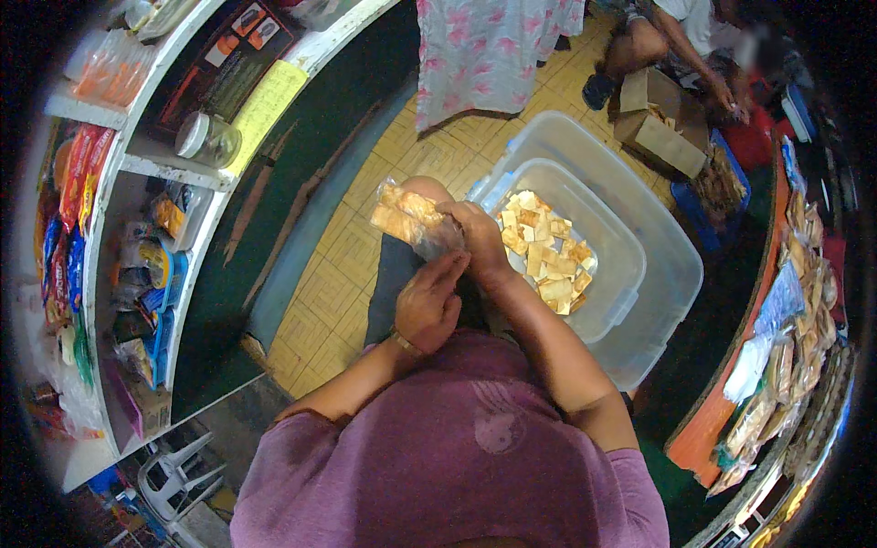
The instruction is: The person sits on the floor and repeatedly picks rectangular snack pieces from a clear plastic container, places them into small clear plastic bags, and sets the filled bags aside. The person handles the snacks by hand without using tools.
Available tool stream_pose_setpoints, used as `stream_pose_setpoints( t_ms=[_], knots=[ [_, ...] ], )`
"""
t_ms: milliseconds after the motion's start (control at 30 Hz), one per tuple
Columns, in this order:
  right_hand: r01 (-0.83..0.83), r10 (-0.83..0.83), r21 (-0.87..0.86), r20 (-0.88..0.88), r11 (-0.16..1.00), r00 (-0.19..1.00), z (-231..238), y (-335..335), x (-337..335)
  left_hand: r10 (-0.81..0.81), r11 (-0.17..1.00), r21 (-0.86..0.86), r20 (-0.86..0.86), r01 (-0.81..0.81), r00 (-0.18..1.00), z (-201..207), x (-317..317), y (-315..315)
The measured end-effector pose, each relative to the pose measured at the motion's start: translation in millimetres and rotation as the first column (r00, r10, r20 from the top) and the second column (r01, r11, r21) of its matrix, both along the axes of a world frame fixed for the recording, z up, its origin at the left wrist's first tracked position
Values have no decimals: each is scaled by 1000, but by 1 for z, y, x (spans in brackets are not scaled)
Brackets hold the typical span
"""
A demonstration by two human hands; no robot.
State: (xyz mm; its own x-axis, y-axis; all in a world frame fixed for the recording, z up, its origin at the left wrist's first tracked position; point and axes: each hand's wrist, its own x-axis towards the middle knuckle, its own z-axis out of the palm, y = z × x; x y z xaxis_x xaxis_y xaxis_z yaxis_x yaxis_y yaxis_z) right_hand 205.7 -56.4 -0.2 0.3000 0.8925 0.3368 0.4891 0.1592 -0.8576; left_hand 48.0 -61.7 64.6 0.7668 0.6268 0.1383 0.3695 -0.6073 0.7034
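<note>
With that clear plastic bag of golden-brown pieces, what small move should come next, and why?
Probably gather the loose end of the clear plastic bag tighter: golden-brown, bread-like pieces sit toward its far end, while the slack, see-through film lies nearer, by the bare left hand and right hand.

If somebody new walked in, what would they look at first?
Probably the pile of golden and cream pieces in the clear tub, right of the middle. Next, the shiny bag in the right hand, with the left hand beside it. The pink-flowered cloth hanging at the top stands out too.
</note>
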Motion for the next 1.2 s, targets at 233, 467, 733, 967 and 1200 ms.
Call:
stream_pose_setpoints(
  t_ms=[233, 467, 733, 967, 1200],
  knots=[
    [70, -86, -106, -155, 992, 984, 2, -2, 4, 253, 949, 143, 183, -280, 950, -7, -7, 29],
    [47, -44, -114, 31, 992, 999, 6, 1, -4, 720, 582, -603, 70, -546, 690, -77, 5, 141],
    [-86, 103, -202, 76, 976, 992, 11, 0, 7, 727, 395, -831, 24, -390, 686, -84, 12, 150],
    [-69, 78, -158, 54, 985, 995, 11, 0, 1, 791, 448, -756, 87, -477, 605, -105, 21, 146],
    [-139, 161, -174, 119, 975, 980, 14, 3, 4, 728, 491, -744, 66, -452, 683, -105, 17, 152]
  ],
)
